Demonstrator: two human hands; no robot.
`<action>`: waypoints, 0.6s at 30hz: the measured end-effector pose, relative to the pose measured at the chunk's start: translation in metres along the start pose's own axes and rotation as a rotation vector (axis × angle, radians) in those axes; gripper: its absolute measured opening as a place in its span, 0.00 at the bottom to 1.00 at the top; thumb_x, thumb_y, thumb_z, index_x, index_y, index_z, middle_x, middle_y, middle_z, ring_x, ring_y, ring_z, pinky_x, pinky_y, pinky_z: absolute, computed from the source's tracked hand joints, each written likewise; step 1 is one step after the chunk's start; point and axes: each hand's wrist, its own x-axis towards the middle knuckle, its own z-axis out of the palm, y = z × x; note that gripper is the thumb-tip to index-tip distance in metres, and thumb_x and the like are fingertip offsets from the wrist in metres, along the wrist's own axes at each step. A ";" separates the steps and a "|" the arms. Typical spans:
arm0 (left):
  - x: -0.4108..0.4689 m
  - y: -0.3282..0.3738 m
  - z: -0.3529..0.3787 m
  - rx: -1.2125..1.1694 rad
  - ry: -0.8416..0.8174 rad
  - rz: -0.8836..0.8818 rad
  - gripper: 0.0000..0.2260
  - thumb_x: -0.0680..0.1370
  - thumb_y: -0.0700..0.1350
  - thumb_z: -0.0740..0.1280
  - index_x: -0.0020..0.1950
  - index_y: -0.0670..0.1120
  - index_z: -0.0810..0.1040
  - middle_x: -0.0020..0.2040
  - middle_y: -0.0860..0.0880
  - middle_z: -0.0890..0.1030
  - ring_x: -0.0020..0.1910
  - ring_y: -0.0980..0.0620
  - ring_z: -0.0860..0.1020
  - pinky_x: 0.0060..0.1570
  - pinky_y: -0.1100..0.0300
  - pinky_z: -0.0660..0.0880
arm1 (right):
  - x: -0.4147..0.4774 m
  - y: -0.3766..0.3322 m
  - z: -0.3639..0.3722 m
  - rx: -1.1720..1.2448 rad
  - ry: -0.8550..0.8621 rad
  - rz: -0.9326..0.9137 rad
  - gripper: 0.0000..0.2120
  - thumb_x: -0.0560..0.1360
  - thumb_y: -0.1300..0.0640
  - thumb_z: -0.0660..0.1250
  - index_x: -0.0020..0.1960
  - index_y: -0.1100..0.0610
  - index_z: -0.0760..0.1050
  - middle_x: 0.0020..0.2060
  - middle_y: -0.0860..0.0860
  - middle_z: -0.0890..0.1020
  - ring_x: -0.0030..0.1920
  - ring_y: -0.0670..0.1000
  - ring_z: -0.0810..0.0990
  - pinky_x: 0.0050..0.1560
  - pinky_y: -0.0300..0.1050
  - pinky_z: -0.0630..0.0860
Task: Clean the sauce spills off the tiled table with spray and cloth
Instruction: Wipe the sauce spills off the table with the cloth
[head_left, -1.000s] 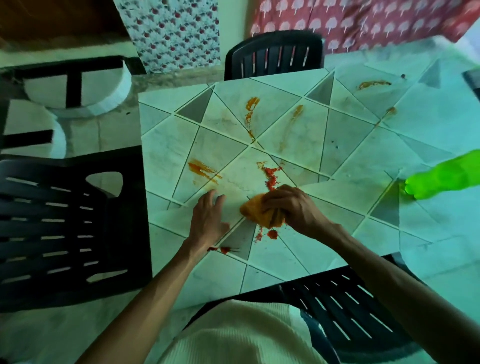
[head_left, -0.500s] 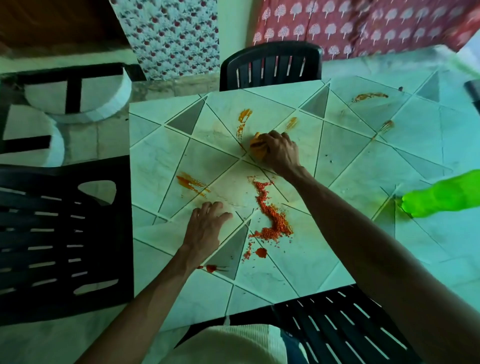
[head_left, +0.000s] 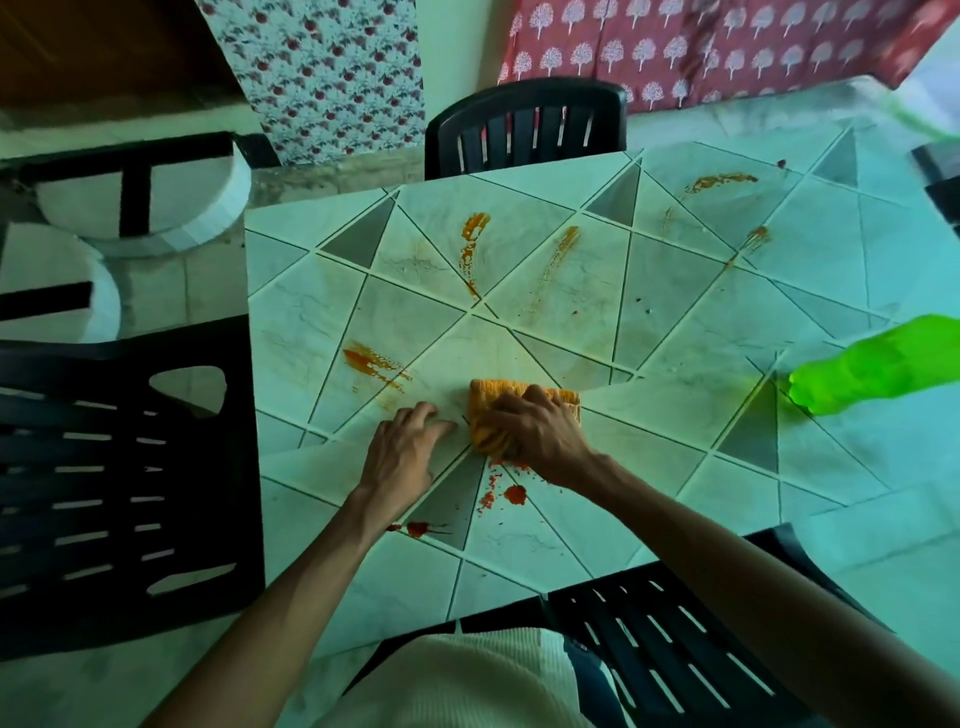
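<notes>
Far left: a black plastic chair (head_left: 119, 467) is drawn up against the tiled table (head_left: 291, 322).
Left streak: an orange-red sauce streak (head_left: 371, 364), unwiped, lies just beyond the left hand.
Left hand (head_left: 400, 452): flat on the tile, fingers spread and straight, holding nothing. It looks like a brace.
Cloth: the yellow cloth (head_left: 519, 400) is bunched mid-table, right beside that hand.
Right hand (head_left: 545, 441): fingers curled over the cloth, clamping it to the tile.
Handling: soft, light and floppy, so best gripped from above as a wad. It probably glides easily on glazed tile.
Below the cloth: red sauce blobs (head_left: 514, 493) not yet wiped.
Far side: thin orange smears (head_left: 472, 239), also waiting.
Far right: the green spray bottle (head_left: 872, 364), untouched, well apart from both hands.
</notes>
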 end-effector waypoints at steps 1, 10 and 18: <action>-0.001 0.000 0.000 -0.003 0.001 -0.001 0.34 0.67 0.38 0.78 0.71 0.54 0.72 0.70 0.50 0.69 0.66 0.49 0.71 0.63 0.54 0.73 | -0.007 -0.002 0.003 -0.002 -0.003 -0.010 0.24 0.74 0.49 0.75 0.69 0.45 0.75 0.63 0.49 0.78 0.55 0.56 0.73 0.50 0.52 0.69; -0.010 -0.003 0.010 0.000 0.089 0.041 0.35 0.56 0.31 0.80 0.61 0.45 0.80 0.62 0.44 0.78 0.58 0.41 0.78 0.50 0.47 0.77 | -0.008 0.012 -0.041 0.044 0.270 0.124 0.17 0.76 0.59 0.61 0.63 0.55 0.80 0.60 0.55 0.82 0.52 0.58 0.77 0.50 0.55 0.77; -0.010 0.007 0.013 0.026 0.103 -0.031 0.29 0.68 0.30 0.71 0.67 0.48 0.76 0.63 0.48 0.75 0.60 0.46 0.74 0.54 0.52 0.72 | -0.009 0.061 -0.063 -0.015 0.301 0.458 0.16 0.78 0.59 0.68 0.65 0.56 0.78 0.57 0.56 0.81 0.51 0.60 0.76 0.47 0.56 0.77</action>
